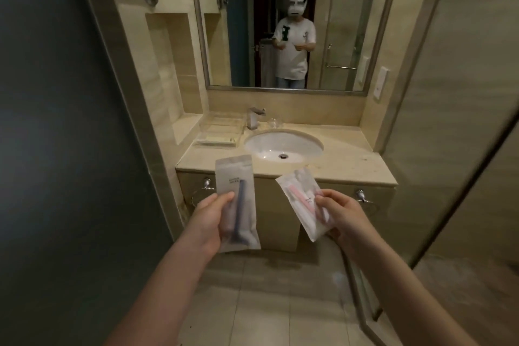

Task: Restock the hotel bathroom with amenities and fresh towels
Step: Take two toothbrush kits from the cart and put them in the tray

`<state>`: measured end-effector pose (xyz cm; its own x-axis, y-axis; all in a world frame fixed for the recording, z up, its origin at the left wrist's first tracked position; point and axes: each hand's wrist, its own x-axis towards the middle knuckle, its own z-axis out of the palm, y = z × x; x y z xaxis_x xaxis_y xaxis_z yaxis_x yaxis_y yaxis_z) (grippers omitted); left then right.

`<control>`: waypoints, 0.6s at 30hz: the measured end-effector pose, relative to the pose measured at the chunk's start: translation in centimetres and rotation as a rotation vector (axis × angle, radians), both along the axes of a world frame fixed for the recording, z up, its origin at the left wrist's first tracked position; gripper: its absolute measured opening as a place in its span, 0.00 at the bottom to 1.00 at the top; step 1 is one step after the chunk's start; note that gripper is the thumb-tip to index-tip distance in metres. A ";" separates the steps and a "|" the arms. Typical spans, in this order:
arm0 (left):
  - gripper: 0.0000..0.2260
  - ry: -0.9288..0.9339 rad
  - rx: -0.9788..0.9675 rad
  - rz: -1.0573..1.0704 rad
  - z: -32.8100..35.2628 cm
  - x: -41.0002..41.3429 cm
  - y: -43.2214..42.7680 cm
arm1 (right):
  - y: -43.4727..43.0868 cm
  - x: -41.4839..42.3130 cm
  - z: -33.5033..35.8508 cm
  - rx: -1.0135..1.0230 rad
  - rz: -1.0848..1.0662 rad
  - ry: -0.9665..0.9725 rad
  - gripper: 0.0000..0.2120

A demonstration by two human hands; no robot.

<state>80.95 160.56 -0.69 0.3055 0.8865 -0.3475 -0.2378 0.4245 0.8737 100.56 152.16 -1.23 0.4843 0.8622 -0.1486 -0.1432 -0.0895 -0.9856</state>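
While the person stands before the vanity, the left hand (210, 218) pinches a frosted packet with a blue razor (237, 205), held upright. The right hand (344, 218) pinches a tilted packet with a pink toothbrush (302, 203). Both packets hang in front of the bench (345, 160), short of the sink (283, 146). A tray (216, 140) sits left of the sink.

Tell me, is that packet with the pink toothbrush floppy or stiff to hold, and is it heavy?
Probably light: the right hand holds the pink toothbrush packet by one edge with thumb and fingers. Likely stiff lengthwise: it sticks out without drooping, braced by the handle inside. The smooth wrapper may be slippery.
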 end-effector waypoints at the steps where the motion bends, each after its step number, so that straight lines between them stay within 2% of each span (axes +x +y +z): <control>1: 0.11 0.000 0.007 0.013 0.1 1.0 1.3 | 1.6 1.1 0.1 0.001 0.026 -0.010 0.09; 10: 0.10 -0.074 -0.044 0.114 0.1 6.8 12.8 | 15.3 5.9 0.1 0.000 0.162 -0.018 0.05; 18: 0.12 -0.113 -0.139 0.026 -2.5 6.5 25.0 | 27.4 6.5 -1.2 -0.002 0.183 -0.069 0.08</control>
